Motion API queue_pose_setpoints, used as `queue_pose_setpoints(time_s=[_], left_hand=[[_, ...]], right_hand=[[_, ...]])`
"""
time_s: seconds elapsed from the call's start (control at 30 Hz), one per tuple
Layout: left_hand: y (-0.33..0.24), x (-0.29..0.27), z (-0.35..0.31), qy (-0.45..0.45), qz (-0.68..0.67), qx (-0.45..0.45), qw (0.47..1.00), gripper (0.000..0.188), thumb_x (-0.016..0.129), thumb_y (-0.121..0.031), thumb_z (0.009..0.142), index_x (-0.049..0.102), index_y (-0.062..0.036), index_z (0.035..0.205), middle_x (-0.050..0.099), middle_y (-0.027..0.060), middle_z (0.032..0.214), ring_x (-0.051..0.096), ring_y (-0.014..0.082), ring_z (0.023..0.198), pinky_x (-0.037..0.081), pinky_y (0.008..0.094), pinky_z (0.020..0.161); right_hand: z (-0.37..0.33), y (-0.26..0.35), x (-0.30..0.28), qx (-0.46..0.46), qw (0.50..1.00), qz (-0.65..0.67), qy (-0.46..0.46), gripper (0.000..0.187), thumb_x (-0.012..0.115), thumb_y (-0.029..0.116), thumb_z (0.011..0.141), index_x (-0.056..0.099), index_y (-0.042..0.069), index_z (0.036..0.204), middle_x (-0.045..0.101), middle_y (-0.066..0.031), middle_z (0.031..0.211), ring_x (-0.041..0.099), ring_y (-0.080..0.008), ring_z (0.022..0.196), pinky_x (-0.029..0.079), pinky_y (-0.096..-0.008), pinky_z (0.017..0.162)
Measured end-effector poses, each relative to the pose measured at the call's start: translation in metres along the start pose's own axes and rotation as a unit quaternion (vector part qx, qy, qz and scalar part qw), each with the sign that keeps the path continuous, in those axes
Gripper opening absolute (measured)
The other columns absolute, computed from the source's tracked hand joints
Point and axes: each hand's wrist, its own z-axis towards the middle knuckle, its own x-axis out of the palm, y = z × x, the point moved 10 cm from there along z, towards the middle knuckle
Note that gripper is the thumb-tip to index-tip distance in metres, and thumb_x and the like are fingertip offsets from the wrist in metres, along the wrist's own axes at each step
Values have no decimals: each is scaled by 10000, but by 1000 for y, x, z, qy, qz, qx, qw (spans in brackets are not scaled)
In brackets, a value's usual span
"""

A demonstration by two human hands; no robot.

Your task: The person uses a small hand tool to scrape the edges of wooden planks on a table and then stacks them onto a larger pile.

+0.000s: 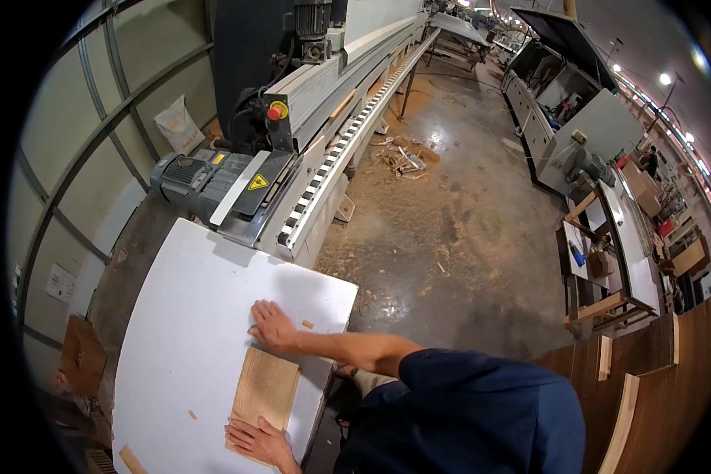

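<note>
Board (pixel 265 385) under spread left hand (pixel 262 442); right hand (pixel 274 327) flat nearby.

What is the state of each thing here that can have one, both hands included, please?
Left hand: open, resting on the board.
Right hand: open, palm down on the white table.
Board: lying flat on the white table.
Cabinet lid: raised.
Lamp: lit.
Sack: standing near the wall.
Motor: running or stopped, cannot tell.
</note>
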Motion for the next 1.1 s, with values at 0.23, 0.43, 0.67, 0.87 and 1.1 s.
queue_pose_setpoints(time_s=[0.23, 0.43, 0.67, 0.87, 1.1], left_hand=[[-8, -36, -5, -131, 43, 41, 990, 640, 376, -496, 989, 465, 11, 1370, 510, 251, 1344, 510, 405, 1221, 392, 547, 1010], [5, -2, -5, -38, -14, 6, 999, 639, 371, -484, 994, 366, -22, 1435, 355, 233, 1453, 338, 398, 1321, 245, 515, 1090], [15, 18, -7, -28, -64, -7, 998, 678, 429, -422, 977, 304, 32, 1464, 276, 240, 1527, 235, 405, 1419, 142, 519, 1171], [2, 6, 3, -22, -178, -5, 984, 714, 588, -362, 883, 373, 54, 1422, 303, 275, 1499, 240, 418, 1410, 112, 552, 1164], [11, -72, 1, 54, -546, -71, 833, 530, 582, -173, 910, 453, 67, 1365, 470, 275, 1378, 407, 398, 1324, 289, 474, 1111]], right_hand=[[-66, 159, 67, -306, 948, 58, 61, 787, 372, 572, 957, 314, -44, 1442, 262, -251, 1525, 145, -395, 1453, 100, -544, 1180], [-21, 88, 24, -154, 984, -52, 71, 766, 357, 600, 950, 375, -2, 1424, 293, -245, 1508, 165, -391, 1448, 94, -560, 1168], [34, -5, 1, -64, 988, -142, 2, 636, 562, 467, 906, 485, -5, 1326, 460, -209, 1394, 342, -408, 1349, 183, -556, 1147], [44, -114, -44, 116, 973, 132, -150, 342, 585, 347, 902, 669, 16, 899, 691, -158, 837, 663, -290, 813, 513, -418, 751], [106, -141, -20, 184, 631, 752, 52, 334, 625, 390, 934, 583, 60, 966, 595, -58, 777, 608, -199, 708, 521, -359, 668]])
